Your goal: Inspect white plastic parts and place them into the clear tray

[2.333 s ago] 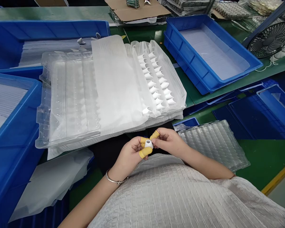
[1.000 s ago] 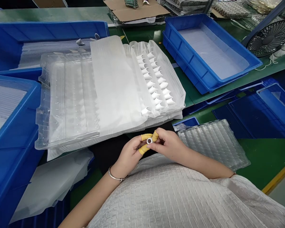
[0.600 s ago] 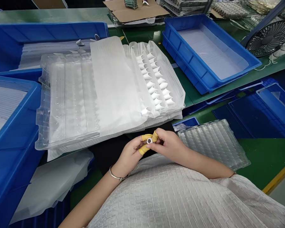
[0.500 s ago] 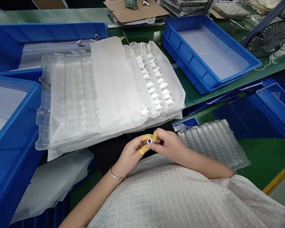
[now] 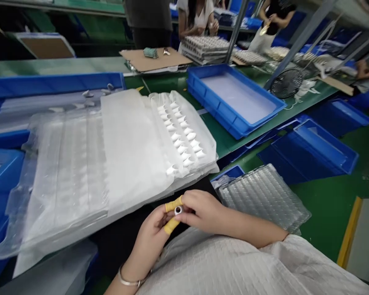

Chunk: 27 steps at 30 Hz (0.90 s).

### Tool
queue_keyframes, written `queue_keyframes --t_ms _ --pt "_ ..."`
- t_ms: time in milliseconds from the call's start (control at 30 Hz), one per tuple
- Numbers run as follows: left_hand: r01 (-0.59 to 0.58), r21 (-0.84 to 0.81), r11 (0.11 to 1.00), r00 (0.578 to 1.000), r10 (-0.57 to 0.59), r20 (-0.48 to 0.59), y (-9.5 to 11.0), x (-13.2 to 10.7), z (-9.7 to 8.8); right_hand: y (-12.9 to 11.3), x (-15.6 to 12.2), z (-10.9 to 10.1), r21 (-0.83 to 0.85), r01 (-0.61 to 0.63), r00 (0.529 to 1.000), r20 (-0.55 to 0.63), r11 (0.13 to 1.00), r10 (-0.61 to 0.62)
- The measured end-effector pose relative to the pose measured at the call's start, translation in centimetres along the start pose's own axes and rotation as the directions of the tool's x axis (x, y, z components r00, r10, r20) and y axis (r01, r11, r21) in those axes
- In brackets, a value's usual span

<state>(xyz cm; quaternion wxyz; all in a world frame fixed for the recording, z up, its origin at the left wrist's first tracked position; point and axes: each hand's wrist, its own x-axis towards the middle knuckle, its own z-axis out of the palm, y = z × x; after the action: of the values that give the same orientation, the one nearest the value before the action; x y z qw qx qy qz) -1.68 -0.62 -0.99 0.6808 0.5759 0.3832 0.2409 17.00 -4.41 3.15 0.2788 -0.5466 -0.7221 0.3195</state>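
Both hands meet low in the middle of the view, just above my lap. My left hand (image 5: 152, 235) wears yellow finger cots and pinches a small white ring-shaped part (image 5: 178, 210). My right hand (image 5: 201, 211) grips the same part from the right, fingers curled round it. Just beyond the hands lies a clear blister tray (image 5: 64, 172) under a white sheet, with two rows of white cone-shaped parts (image 5: 181, 137) showing at its right side.
Blue bins stand at the left (image 5: 0, 172), far centre (image 5: 233, 96) and right (image 5: 320, 145). An empty clear blister tray (image 5: 264, 196) lies right of my hands. A small black fan (image 5: 285, 83) sits on the green bench. Other people work at the far bench (image 5: 199, 16).
My head has lifted and turned, so the far bench and other people come into view. Both hands keep hold of the white part, which has been turned slightly since the earliest frame.
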Motion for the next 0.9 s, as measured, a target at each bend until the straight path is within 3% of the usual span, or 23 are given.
queue_keyframes --t_ms 100,167,267,333,500,633,767,833,900 --pt "0.007 -0.025 1.0 1.0 -0.007 0.026 -0.3 -0.2 -0.2 0.0 0.1 -0.7 0.046 -0.023 1.0 0.002 0.999 0.023" --pt "0.009 -0.042 0.999 1.0 -0.009 -0.014 -0.8 -0.4 -0.3 0.0 0.0 -1.5 0.163 -0.078 0.996 -0.037 0.984 0.085" --pt "-0.036 -0.051 0.998 0.996 0.032 -0.085 -1.5 -0.7 -0.1 0.0 -0.3 -2.6 0.408 -0.126 0.973 -0.128 0.904 0.193" --pt "-0.096 -0.055 0.994 0.994 0.092 -0.065 -1.5 -0.8 0.2 0.0 -0.4 -2.9 0.507 -0.127 0.96 -0.152 0.852 0.234" --pt "-0.202 0.085 0.976 0.979 0.199 0.043 1.0 -1.1 0.4 -0.4 -0.4 -1.2 0.512 -0.164 0.98 -0.01 0.843 0.196" --pt "-0.216 0.261 0.941 0.975 0.22 0.015 3.5 -2.0 -0.5 -1.3 0.9 -1.1 0.491 -0.143 0.989 0.044 0.859 0.139" --pt "-0.185 0.312 0.932 0.971 0.222 -0.087 4.5 -3.5 -2.4 -2.7 6.9 -4.1 0.525 -0.121 0.993 0.064 0.843 0.102" --pt "-0.149 0.327 0.933 0.971 0.2 -0.13 5.2 -4.1 -3.4 -3.5 12.1 -5.6 0.547 -0.14 0.99 0.07 0.825 0.121" --pt "-0.111 0.348 0.931 0.97 0.178 -0.167 6.0 -4.7 -4.1 -4.3 18.1 -6.6 0.641 -0.2 0.975 0.059 0.741 0.212"
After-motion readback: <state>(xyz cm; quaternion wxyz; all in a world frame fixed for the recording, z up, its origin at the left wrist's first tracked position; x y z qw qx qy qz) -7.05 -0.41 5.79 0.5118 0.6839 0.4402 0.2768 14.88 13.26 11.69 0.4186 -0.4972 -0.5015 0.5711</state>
